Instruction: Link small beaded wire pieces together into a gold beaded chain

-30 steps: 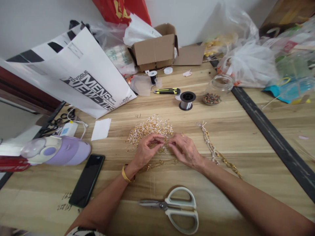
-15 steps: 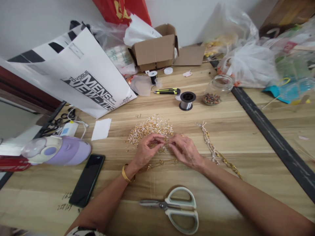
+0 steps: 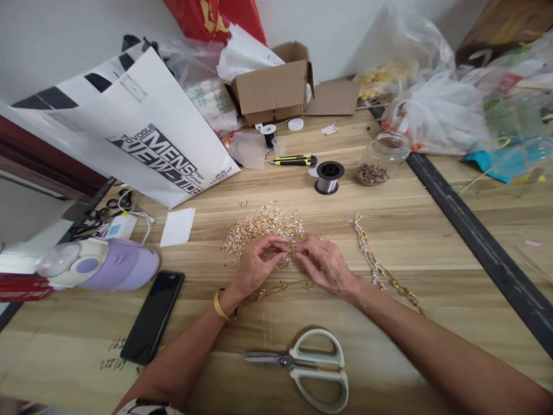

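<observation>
My left hand (image 3: 259,259) is closed in a pinch at the near edge of a pile of small gold and clear jewellery pieces (image 3: 254,227). Facing it, my right hand (image 3: 324,262) also pinches, its fingertips just short of the left ones. Whatever lies between the fingertips is too small to name. Below the hands a thin gold chain (image 3: 285,285) lies on the wood, partly behind my left wrist. Right of my right hand stretches a bundle of gold and silvery chains (image 3: 375,265). White-handled scissors (image 3: 302,366) rest nearer to me, blades pointing left.
Behind the pile are a wire spool (image 3: 329,177), a yellow-black box cutter (image 3: 294,161) and a glass jar of beads (image 3: 380,161). At left lie a phone (image 3: 153,317), a purple bottle (image 3: 112,264) and a large paper bag (image 3: 151,132). A cardboard box (image 3: 274,89) stands at the back.
</observation>
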Demonstrator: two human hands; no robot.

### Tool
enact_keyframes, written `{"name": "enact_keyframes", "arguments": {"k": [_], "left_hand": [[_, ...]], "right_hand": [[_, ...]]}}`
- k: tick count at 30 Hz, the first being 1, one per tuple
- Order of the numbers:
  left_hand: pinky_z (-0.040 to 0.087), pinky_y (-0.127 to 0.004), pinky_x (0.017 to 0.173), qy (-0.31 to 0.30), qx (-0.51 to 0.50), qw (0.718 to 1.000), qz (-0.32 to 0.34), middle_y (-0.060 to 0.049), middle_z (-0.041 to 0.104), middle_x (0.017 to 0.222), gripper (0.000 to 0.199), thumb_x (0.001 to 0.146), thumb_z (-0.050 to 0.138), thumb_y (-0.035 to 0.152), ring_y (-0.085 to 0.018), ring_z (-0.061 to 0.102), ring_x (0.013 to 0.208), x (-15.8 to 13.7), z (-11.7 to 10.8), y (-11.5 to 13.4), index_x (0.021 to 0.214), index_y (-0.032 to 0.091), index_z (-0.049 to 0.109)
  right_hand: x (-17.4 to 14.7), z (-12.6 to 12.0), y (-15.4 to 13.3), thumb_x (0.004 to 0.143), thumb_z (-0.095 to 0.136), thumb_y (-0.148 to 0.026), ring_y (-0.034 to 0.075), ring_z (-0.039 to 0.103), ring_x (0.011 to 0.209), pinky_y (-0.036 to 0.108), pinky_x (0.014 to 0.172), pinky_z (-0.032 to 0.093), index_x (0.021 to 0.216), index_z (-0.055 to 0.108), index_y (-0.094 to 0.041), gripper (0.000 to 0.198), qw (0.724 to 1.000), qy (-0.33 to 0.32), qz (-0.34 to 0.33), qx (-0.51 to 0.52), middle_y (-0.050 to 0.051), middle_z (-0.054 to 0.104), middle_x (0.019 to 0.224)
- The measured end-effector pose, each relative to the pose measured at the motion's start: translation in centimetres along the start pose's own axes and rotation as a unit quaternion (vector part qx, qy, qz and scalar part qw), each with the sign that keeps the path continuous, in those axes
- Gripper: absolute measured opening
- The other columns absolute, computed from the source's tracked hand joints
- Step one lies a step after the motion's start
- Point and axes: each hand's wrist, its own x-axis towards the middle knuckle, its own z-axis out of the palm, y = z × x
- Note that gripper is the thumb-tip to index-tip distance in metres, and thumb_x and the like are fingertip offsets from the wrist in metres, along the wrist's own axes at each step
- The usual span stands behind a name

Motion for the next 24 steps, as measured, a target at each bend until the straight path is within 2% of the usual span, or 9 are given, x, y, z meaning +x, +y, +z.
{"name": "enact_keyframes", "arguments": {"k": [15,24], "left_hand": [[0.054,-0.026,0.08,-0.002,0.005,1.0,-0.006,-0.005,0.07,0.087,0.022,0.078,0.067,0.013,-0.013,0.067,0.081,0.0,0.11,0.17,0.099,0.015,0.064],[0.054,-0.027,0.079,-0.002,-0.024,0.999,-0.036,-0.005,0.07,0.085,0.023,0.075,0.069,0.014,-0.014,0.067,0.08,0.11,0.05,0.41,0.098,0.015,0.065]], "right_hand": [[0.01,-0.03,0.01,0.092,0.046,-0.017,0.017,0.051,0.071,0.03,0.066,0.039,0.09,0.052,-0.019,0.007,1.0,-0.003,-0.003,0.001,0.004,0.058,0.077],[-0.05,-0.02,-0.06,0.093,0.046,-0.018,0.017,0.051,0.071,0.03,0.066,0.039,0.091,0.053,-0.019,0.007,1.0,0.001,0.002,-0.002,0.004,0.058,0.077]]}}
